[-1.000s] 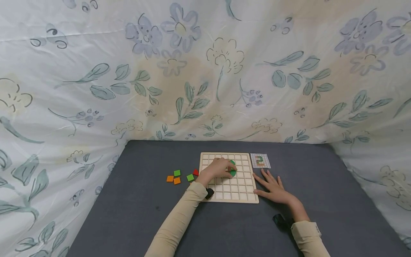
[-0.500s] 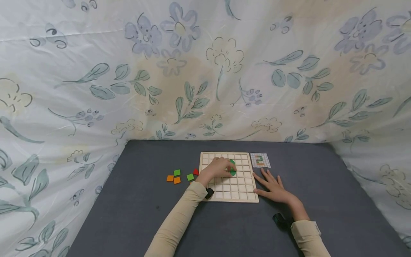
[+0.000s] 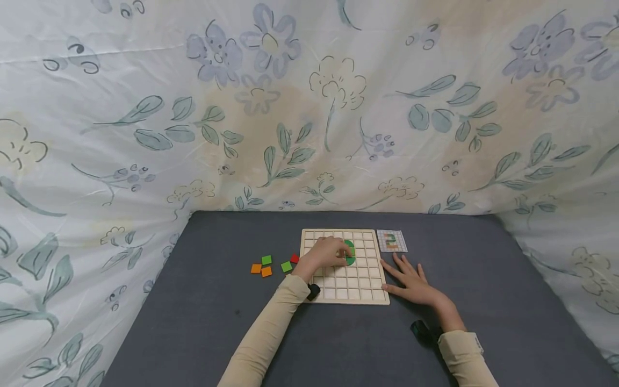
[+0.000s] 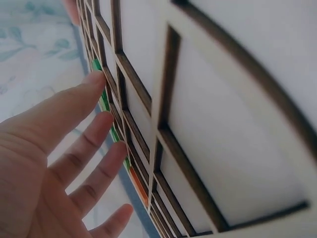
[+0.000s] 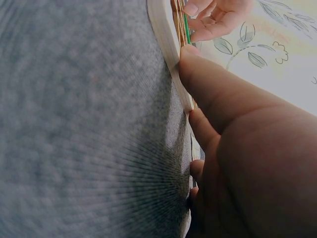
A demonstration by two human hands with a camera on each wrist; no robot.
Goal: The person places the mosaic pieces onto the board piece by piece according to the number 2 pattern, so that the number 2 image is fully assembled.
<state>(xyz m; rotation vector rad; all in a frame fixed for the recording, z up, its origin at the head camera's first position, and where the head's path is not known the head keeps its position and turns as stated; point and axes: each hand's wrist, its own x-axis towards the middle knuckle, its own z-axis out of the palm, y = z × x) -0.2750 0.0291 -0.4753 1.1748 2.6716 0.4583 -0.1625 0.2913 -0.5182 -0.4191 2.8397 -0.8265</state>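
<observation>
A square wooden grid board (image 3: 360,284) lies on the dark table. My left hand (image 3: 329,251) is over its upper middle, fingertips right at a column of green pieces. Among these, a light green square tile (image 3: 352,251) lies between dark green pieces (image 3: 350,261). In the left wrist view the left fingers (image 4: 101,163) are loosely extended and apart, with no piece between them; an orange tile (image 4: 139,185) sits in the grid beyond. My right hand (image 3: 411,282) rests flat with fingers spread, thumb and index finger touching the board's right edge, as the right wrist view also shows.
Left of the board lie loose tiles: orange (image 3: 256,269), green (image 3: 266,260) and red (image 3: 294,259), some partly behind the left forearm. A small card (image 3: 392,242) with a coloured grid pattern lies at the board's upper right. A floral cloth (image 3: 290,107) hangs behind the table.
My left fingers have drawn back slightly to the left, and the light green tile now shows between the dark green pieces. The right hand stays in place.
</observation>
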